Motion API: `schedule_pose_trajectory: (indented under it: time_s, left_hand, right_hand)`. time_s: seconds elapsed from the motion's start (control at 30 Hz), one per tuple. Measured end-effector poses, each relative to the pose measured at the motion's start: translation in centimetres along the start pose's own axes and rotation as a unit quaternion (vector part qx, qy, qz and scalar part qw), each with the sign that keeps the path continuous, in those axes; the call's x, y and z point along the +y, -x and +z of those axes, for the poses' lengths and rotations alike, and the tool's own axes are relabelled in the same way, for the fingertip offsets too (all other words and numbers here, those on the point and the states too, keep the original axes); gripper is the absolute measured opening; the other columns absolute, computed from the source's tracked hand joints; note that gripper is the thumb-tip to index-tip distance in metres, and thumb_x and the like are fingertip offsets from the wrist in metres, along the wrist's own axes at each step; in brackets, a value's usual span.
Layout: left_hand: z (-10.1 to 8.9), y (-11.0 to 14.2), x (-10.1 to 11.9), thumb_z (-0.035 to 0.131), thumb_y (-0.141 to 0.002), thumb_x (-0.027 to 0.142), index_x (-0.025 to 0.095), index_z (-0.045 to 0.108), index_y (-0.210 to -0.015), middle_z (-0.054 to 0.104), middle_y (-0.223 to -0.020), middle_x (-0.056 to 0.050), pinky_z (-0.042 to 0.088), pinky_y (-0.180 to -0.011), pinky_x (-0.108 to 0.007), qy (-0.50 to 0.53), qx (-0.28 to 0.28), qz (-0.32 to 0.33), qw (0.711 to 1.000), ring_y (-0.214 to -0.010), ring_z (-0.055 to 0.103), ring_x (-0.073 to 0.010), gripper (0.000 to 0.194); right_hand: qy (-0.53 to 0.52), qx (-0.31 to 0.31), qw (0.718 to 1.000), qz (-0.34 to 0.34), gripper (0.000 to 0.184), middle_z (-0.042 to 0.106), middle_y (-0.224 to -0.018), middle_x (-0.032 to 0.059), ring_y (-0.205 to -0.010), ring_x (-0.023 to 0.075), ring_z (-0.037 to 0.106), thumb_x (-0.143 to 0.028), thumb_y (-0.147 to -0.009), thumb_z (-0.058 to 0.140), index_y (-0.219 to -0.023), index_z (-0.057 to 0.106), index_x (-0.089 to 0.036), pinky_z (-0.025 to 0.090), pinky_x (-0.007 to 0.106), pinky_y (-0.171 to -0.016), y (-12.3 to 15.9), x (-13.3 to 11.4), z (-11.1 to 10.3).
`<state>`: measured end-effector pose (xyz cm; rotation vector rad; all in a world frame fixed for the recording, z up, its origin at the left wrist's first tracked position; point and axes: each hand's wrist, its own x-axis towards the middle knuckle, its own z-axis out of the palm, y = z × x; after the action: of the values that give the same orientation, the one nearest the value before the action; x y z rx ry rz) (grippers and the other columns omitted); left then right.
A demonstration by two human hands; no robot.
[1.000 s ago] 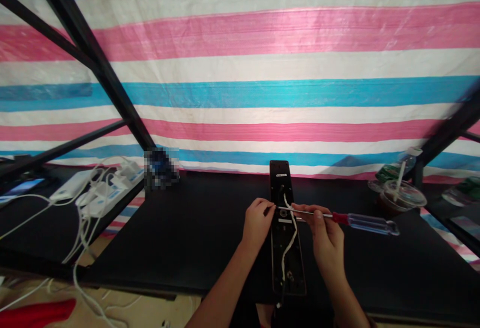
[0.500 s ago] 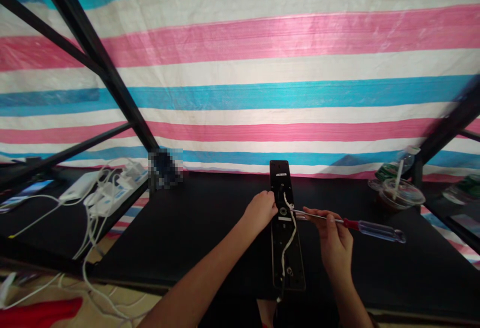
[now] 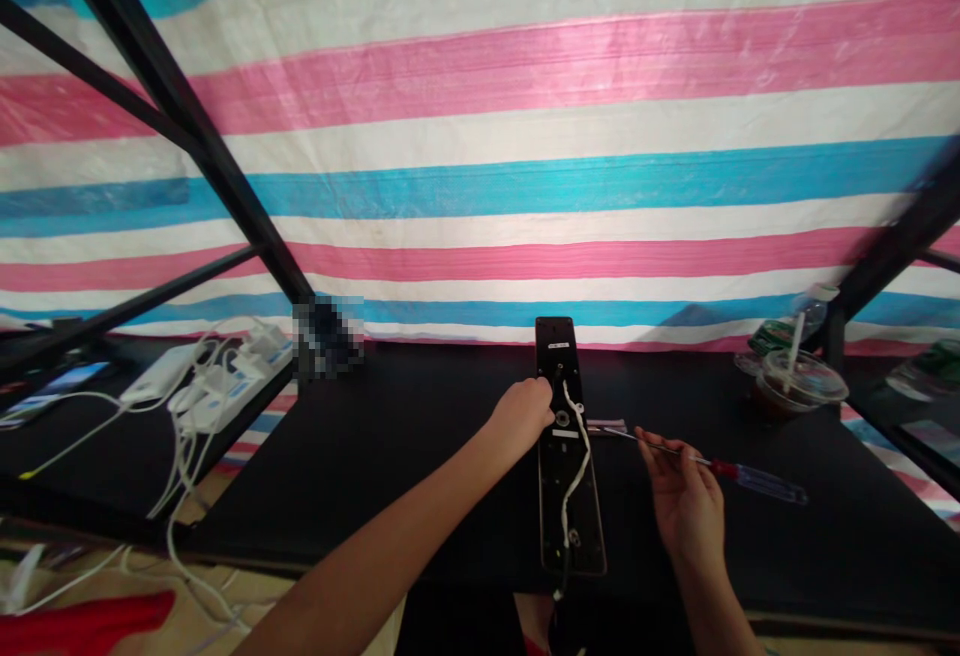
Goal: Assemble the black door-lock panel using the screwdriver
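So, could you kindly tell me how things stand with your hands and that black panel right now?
Left hand on the black panel. Right hand holding a red-handled screwdriver, tip beside the panel. White cable lying along the panel.

Counted: one left hand (image 3: pixel 519 414), one right hand (image 3: pixel 681 508), one screwdriver (image 3: pixel 759 482), one black door-lock plate (image 3: pixel 561 496) and one white cable (image 3: pixel 575 466) mid-bench on the black bench (image 3: pixel 375 436). Toward the bench's right end: one lidded plastic cup (image 3: pixel 795 386), one straw (image 3: pixel 793 341), one plastic bottle (image 3: pixel 810 314). At the left end: one white power bank (image 3: pixel 156 374), one power strip (image 3: pixel 240 371), one phone (image 3: pixel 64 378), plus white charger leads (image 3: pixel 180 476) too tangled to count.
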<state>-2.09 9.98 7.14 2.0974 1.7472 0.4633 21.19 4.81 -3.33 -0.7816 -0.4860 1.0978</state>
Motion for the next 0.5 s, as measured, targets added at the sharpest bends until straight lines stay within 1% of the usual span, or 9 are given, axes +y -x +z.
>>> schedule_pose_trajectory:
  time_s: [0.03,0.13,0.23,0.37,0.5]
  left_hand:
    - [0.0,0.2,0.3,0.061,-0.082,0.011,0.015,0.064,-0.085,0.071,-0.086,-0.018,0.054,-0.085,-0.043,-0.015,-0.004,-0.009,1.0,-0.091,0.073,-0.0356,0.005]
    - [-0.2,0.9,1.0,0.057,-0.085,0.012,0.01,0.063,-0.098,0.072,-0.094,-0.02,0.056,-0.082,-0.04,-0.062,-0.019,-0.035,0.997,-0.093,0.074,-0.0347,0.014]
    - [-0.1,1.4,1.6,0.054,-0.089,0.014,0.008,0.06,-0.107,0.073,-0.096,-0.02,0.057,-0.081,-0.038,-0.104,-0.027,-0.053,0.993,-0.095,0.074,-0.0332,0.02]
    - [-0.1,1.7,1.9,0.051,-0.093,0.016,0.007,0.058,-0.112,0.073,-0.095,-0.02,0.058,-0.08,-0.038,-0.145,-0.034,-0.061,0.987,-0.096,0.075,-0.033,0.022]
    - [-0.5,1.5,2.1,0.056,-0.092,0.019,0.009,0.061,-0.11,0.074,-0.097,-0.019,0.059,-0.081,-0.039,-0.165,-0.045,-0.049,0.984,-0.097,0.075,-0.0332,0.021]
  right_hand:
    - [-0.006,0.006,1.0,0.012,0.026,0.078,-0.087,0.0074,-0.097,0.0277,0.076,-0.041,-0.079,0.081,-0.081,0.07,-0.018,0.048,0.056,-0.108,0.0,0.2,-0.3]
    - [-0.022,0.021,0.999,0.038,0.025,0.078,-0.088,0.0074,-0.098,0.0272,0.076,-0.04,-0.077,0.082,-0.081,0.071,-0.018,0.044,0.055,-0.112,-0.2,0.9,-1.0]
    - [-0.031,0.03,0.998,0.04,0.025,0.078,-0.088,0.0074,-0.099,0.0279,0.075,-0.039,-0.075,0.083,-0.08,0.072,-0.018,0.042,0.056,-0.113,-0.4,1.2,-1.4]
    - [-0.024,0.027,0.999,0.034,0.025,0.078,-0.086,0.0072,-0.097,0.0275,0.076,-0.04,-0.076,0.083,-0.08,0.071,-0.017,0.046,0.055,-0.111,-0.5,1.1,-1.2]
    - [-0.013,0.02,0.999,0.026,0.026,0.078,-0.087,0.0073,-0.097,0.0266,0.076,-0.04,-0.077,0.082,-0.081,0.07,-0.017,0.049,0.053,-0.108,-0.4,1.0,-1.1]
